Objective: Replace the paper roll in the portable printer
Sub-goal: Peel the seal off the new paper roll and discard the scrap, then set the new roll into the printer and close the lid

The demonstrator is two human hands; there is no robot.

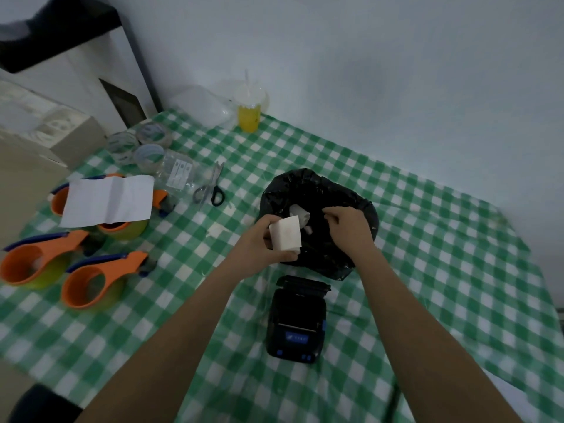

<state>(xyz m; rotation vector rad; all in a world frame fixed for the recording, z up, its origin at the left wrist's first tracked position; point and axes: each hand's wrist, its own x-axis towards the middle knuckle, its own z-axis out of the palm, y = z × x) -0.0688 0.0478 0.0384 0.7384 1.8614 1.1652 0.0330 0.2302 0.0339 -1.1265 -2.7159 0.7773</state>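
A black portable printer [295, 322] with blue buttons lies on the green checked tablecloth [427, 270], its lid hinged open at the far end. Just beyond it sits an open black plastic bag [308, 190] with another white roll [300, 214] showing inside. My left hand [259, 245] is shut on a white paper roll [286, 236], held at the bag's near left rim. My right hand [348, 225] reaches into the bag's mouth, fingers curled on the black plastic; what they grip is partly hidden.
Three orange tape dispensers [91, 282] and a folded white sheet [108, 199] lie at the left. Scissors [212, 186], clear tape rolls [143, 145] and a small plastic packet sit further back. A yellow drink cup [249, 112] stands by the wall.
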